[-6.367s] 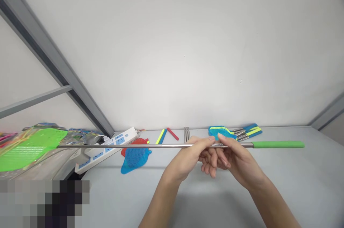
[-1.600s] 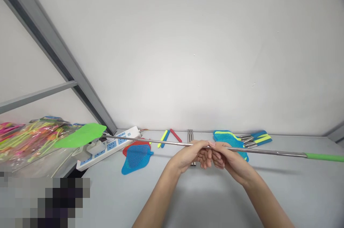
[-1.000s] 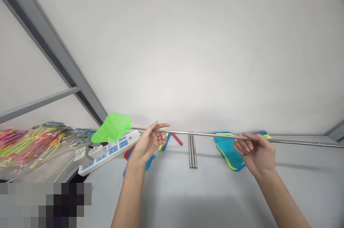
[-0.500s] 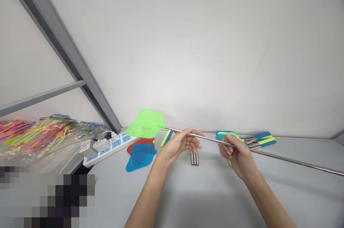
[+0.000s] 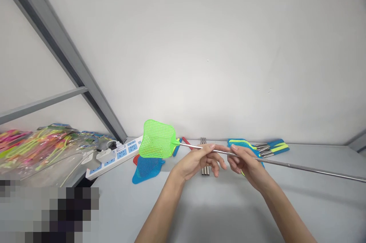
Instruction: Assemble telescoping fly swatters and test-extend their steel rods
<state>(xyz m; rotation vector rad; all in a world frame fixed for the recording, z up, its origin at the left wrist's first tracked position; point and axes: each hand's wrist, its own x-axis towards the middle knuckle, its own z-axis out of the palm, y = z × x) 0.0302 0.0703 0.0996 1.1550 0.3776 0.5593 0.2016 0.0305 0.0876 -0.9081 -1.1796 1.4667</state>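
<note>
A fly swatter with a bright green perforated head (image 5: 158,140) and a long thin metal rod (image 5: 309,169) stretches across the view above the table. My left hand (image 5: 200,162) pinches the rod between thumb and index finger near the head, its other fingers loosely curled. Close to its right, my right hand (image 5: 244,161) is closed on the same rod, thumb on top. The rod's far end runs out of view at the right edge. Behind my left hand, several short metal tubes (image 5: 205,170) lie side by side, partly hidden.
A blue swatter head (image 5: 147,168) lies over a red one (image 5: 136,159) at left. Blue and yellow-green swatters with handles (image 5: 276,147) are stacked at right. A power strip (image 5: 114,159) with plugs and bagged colourful items (image 5: 42,145) sit further left. A wall closes the back.
The green head has turned to face me more and shifted slightly right. My left hand has slid right along the rod, closer to my right hand, which has moved slightly left.
</note>
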